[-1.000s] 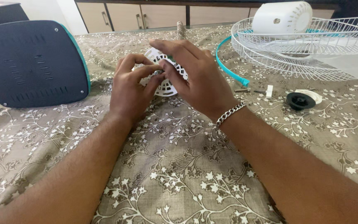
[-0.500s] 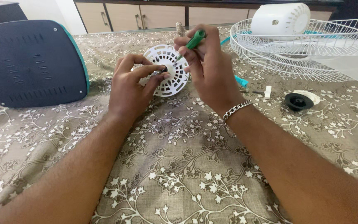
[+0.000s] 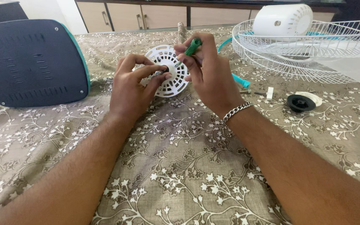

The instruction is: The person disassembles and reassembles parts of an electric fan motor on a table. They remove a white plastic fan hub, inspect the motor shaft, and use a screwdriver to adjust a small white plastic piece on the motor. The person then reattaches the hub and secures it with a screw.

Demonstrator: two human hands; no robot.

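Change since a second ago: right hand [image 3: 211, 71] was laid over the white slotted round cover [image 3: 169, 71], hiding most of it; now it has lifted off and holds a green-handled screwdriver [image 3: 192, 46], which showed up half a second back and is now raised a bit higher, handle pinched between thumb and fingertips, shaft angled down-left toward the cover's centre. Tip itself is hidden behind the fingers, so can't tell whether it's seated in a screw. Left hand [image 3: 134, 85] hasn't moved much: fingers curled round the cover's left edge, thumb and forefinger closed near the hub, propping the cover tilted up off the floral tablecloth [image 3: 180, 166]. Cover sits centre-far on the table, between both hands. Read: work has gone from positioning the cover by hand to tool work at its hub, looks like a fastener being driven or backed out, judgement only. Surroundings unchanged: dark blue housing with teal rim [image 3: 32, 62] far left, white wire fan guard [image 3: 309, 54] far right with white motor casing [image 3: 282, 18] beyond it, black round cap [image 3: 300, 103] and small white clip [image 3: 270, 92] right of the hands, apart from them.
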